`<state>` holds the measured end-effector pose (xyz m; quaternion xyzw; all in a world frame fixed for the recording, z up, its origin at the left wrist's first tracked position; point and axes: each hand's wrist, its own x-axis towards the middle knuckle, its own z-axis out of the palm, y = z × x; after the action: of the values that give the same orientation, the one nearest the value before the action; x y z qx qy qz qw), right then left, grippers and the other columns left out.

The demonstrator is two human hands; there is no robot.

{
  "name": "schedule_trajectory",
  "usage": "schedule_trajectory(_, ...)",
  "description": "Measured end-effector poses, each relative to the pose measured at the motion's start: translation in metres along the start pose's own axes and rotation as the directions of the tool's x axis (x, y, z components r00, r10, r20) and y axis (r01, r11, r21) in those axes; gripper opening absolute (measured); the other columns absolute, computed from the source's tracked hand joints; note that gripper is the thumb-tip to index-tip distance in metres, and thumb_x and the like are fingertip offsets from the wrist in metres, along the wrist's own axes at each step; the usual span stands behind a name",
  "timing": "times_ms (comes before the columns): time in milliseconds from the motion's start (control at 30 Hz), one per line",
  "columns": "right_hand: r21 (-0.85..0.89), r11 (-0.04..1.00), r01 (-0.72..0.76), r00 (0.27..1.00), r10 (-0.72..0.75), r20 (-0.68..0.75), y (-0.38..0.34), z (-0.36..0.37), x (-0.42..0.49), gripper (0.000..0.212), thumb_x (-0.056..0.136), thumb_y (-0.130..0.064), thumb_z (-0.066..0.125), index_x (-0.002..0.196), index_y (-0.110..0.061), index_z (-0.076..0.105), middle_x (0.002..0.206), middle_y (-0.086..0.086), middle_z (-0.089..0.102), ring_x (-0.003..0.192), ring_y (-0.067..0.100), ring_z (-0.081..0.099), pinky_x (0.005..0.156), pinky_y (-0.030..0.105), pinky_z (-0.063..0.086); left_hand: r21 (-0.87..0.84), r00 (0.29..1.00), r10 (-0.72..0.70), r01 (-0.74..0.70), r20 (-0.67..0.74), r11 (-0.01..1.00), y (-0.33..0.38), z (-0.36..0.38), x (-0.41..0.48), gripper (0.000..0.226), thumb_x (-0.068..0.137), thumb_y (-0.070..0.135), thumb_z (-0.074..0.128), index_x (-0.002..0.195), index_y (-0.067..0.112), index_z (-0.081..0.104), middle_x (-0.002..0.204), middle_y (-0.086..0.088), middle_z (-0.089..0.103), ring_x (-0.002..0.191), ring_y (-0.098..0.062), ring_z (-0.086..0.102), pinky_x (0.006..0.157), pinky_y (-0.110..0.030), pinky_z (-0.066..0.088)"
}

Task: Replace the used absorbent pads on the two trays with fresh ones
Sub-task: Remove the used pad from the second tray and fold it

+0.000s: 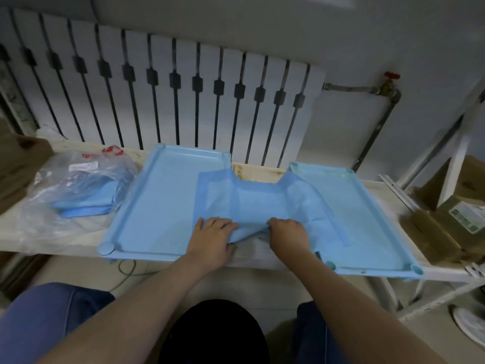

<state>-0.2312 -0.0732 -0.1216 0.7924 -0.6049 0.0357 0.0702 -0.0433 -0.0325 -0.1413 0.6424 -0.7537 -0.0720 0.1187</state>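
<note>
- Two pale blue trays sit side by side on a wooden shelf (258,172), the left tray (157,206) just apart from the right tray (359,203).
- One blue pad (262,200) lies across both trays and spans the gap between them.
- The left hand (212,237) rests on the pad's near edge, fingers fairly straight; its thumb is hidden, so it may be gripping.
- The right hand (287,232) pinches a raised fold of that edge.
- Far left, a clear plastic bag (78,179) holds folded blue pads (84,204).
- A white radiator (157,88) stands behind the shelf.
- Cardboard boxes (459,214) sit at the right.
</note>
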Motion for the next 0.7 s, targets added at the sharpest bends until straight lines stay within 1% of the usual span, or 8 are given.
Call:
schedule_trajectory(100, -0.017, 0.998, -0.062, 0.998, 0.062, -0.002, 0.001, -0.005, 0.003, 0.025, 0.082, -0.005, 0.044, 0.103, -0.012, 0.057, 0.091, 0.008, 0.067, 0.087, 0.028, 0.062, 0.065, 0.030, 0.031, -0.054, 0.999, -0.007, 0.004, -0.053, 0.999, -0.008, 0.000, -0.003, 0.062, 0.086, 0.025, 0.052, 0.145, 0.031, 0.033, 0.149, 0.010, 0.034, 0.138, -0.014, 0.030, 0.117, -0.038, 0.016)
schedule_trajectory(267, 0.012, 0.983, -0.182, 0.981, 0.181, 0.063, -0.003, -0.005, 0.001, 0.021, 0.084, -0.006, 0.044, 0.103, -0.012, 0.052, 0.091, 0.008, 0.066, 0.085, 0.028, 0.062, 0.064, 0.029, 0.033, -0.156, 0.974, -0.116, 0.086, -0.194, 0.984, -0.020, -0.002, -0.001, 0.065, 0.077, 0.000, 0.053, 0.138, 0.024, 0.047, 0.137, 0.003, 0.051, 0.121, -0.020, 0.051, 0.103, -0.029, 0.037)
schedule_trajectory(333, 0.039, 0.981, -0.190, 0.973, 0.182, 0.143, -0.002, -0.004, 0.001, 0.027, 0.088, -0.012, 0.045, 0.115, -0.012, 0.051, 0.106, 0.009, 0.064, 0.098, 0.029, 0.059, 0.072, 0.031, 0.040, -0.235, 0.945, -0.180, 0.117, -0.272, 0.965, -0.028, -0.004, -0.002, 0.053, 0.084, -0.001, 0.051, 0.130, 0.024, 0.057, 0.128, 0.002, 0.059, 0.113, -0.021, 0.056, 0.093, -0.027, 0.042)
schedule_trajectory(433, 0.102, 0.992, -0.080, 0.956, 0.048, 0.291, -0.007, -0.001, -0.002, 0.065, 0.091, -0.038, 0.053, 0.146, -0.020, 0.025, 0.144, 0.003, 0.039, 0.130, 0.028, 0.038, 0.103, 0.042, 0.037, -0.347, 0.918, -0.142, 0.004, -0.371, 0.938, -0.038, -0.011, -0.001, 0.036, 0.087, 0.003, 0.058, 0.115, 0.023, 0.069, 0.115, 0.002, 0.068, 0.106, -0.021, 0.060, 0.088, -0.020, 0.041)
schedule_trajectory(500, 0.203, 0.979, 0.021, 0.971, -0.068, 0.227, -0.016, 0.000, 0.002, 0.080, 0.087, -0.047, 0.059, 0.151, -0.024, 0.017, 0.152, -0.002, 0.029, 0.137, 0.024, 0.029, 0.111, 0.042, 0.030, -0.371, 0.911, -0.069, -0.096, -0.407, 0.924, -0.039, -0.018, 0.002, 0.030, 0.085, 0.005, 0.065, 0.109, 0.022, 0.073, 0.110, 0.003, 0.070, 0.104, -0.019, 0.062, 0.090, -0.016, 0.038)
schedule_trajectory(567, 0.357, 0.927, 0.112, 0.983, -0.156, 0.096, -0.031, -0.002, 0.010, 0.077, 0.084, -0.046, 0.063, 0.149, -0.025, 0.026, 0.148, -0.003, 0.038, 0.134, 0.020, 0.037, 0.110, 0.040, 0.033, -0.415, 0.901, -0.039, -0.160, -0.432, 0.896, -0.037, -0.028, 0.005, 0.025, 0.084, 0.009, 0.068, 0.103, 0.024, 0.074, 0.107, 0.004, 0.071, 0.101, -0.015, 0.063, 0.090, -0.019, 0.043)
schedule_trajectory(633, 0.482, 0.854, 0.198, 0.976, -0.217, -0.018, -0.047, -0.010, 0.017, 0.059, 0.087, -0.043, 0.060, 0.141, -0.028, 0.040, 0.134, -0.005, 0.055, 0.121, 0.016, 0.051, 0.099, 0.034, 0.044, -0.494, 0.903, -0.062, -0.174, -0.425, 0.852, -0.035, -0.039, 0.009, 0.019, 0.085, 0.016, 0.069, 0.098, 0.028, 0.075, 0.103, 0.008, 0.072, 0.097, -0.011, 0.063, 0.086, -0.024, 0.049)
schedule_trajectory(700, 0.475, 0.841, 0.260, 0.965, -0.239, -0.105, -0.057, -0.022, 0.018, 0.031, 0.094, -0.033, 0.052, 0.122, -0.020, 0.057, 0.110, -0.001, 0.064, 0.100, 0.016, 0.057, 0.080, 0.024, 0.042, -0.554, 0.900, -0.066, -0.206, -0.430, 0.806, -0.033, -0.049, 0.014, 0.013, 0.085, 0.020, 0.069, 0.093, 0.028, 0.075, 0.097, 0.011, 0.072, 0.091, -0.007, 0.063, 0.079, -0.023, 0.050)
